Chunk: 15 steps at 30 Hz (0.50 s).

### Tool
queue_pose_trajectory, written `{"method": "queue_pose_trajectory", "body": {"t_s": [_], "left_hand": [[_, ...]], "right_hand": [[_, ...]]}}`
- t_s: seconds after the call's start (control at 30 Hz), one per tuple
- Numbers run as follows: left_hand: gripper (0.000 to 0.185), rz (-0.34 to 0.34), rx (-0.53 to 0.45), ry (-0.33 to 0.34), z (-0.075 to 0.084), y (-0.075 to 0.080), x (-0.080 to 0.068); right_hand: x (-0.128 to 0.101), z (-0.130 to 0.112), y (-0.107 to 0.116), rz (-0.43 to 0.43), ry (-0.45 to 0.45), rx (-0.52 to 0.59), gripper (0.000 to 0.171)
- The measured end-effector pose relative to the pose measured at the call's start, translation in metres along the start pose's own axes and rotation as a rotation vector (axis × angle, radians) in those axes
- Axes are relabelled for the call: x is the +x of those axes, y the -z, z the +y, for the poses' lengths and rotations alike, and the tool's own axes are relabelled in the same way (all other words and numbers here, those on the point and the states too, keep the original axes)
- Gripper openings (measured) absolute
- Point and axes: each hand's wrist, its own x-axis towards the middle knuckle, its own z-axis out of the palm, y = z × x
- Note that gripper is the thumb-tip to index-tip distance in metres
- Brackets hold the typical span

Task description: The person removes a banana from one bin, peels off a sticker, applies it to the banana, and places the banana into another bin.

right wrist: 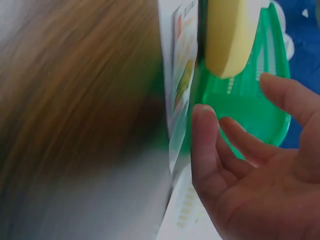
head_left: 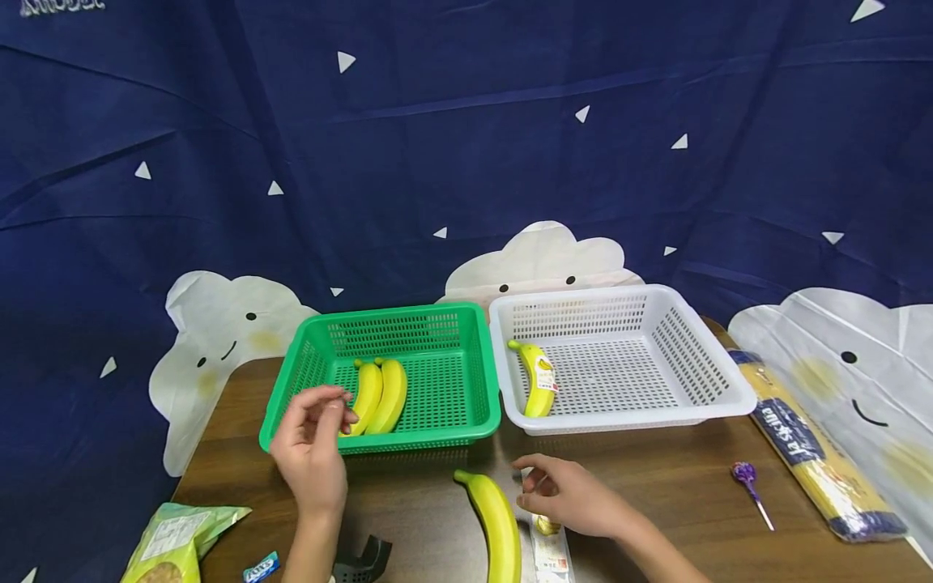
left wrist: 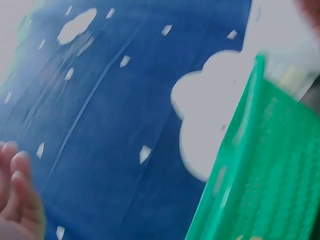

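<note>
My left hand [head_left: 313, 445] hovers over the near left corner of the green basket [head_left: 437, 438], its fingers loosely bent around nothing. Two bananas [head_left: 394, 397] lie side by side in that basket, partly behind the hand. Close over a strip of banana stickers [head_left: 551, 559] is my right hand [head_left: 572, 498]; fingers and thumb stand apart with nothing between them in the right wrist view. Left of the strip, a loose banana [head_left: 501, 530] lies on the table. In the white basket [head_left: 634, 420], another banana [head_left: 538, 401] bears a label and lies along the left wall.
A long pasta packet [head_left: 809, 453] and a purple lollipop [head_left: 745, 474] lie at the right. At the front left are a green snack bag [head_left: 171, 538], a small blue wrapper [head_left: 261, 568] and a black curved object [head_left: 368, 559]. Dark blue cloth [head_left: 437, 146] hangs behind the baskets.
</note>
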Motion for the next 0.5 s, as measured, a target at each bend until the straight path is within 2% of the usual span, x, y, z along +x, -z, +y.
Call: {"method": "queue_pose_trajectory", "body": {"t_s": [0.13, 0.3, 0.4, 0.5], "left_hand": [[0.018, -0.369, 0.121, 0.110, -0.003, -0.023, -0.022], [0.017, -0.748, 0.309, 0.254, -0.023, -0.041, -0.061], [0.019, -0.927, 0.414, 0.269, -0.034, -0.046, -0.082], [0.022, -1.015, 0.480, 0.214, -0.043, -0.048, -0.097]], "right_hand": [[-0.003, 0.005, 0.008, 0.036, -0.015, -0.058, 0.048], [-0.007, 0.010, 0.015, 0.056, -0.001, -0.190, 0.053], [-0.009, 0.014, 0.016, 0.056, 0.031, -0.324, 0.060], [-0.011, 0.016, 0.016, 0.024, 0.051, -0.413, 0.075]]}}
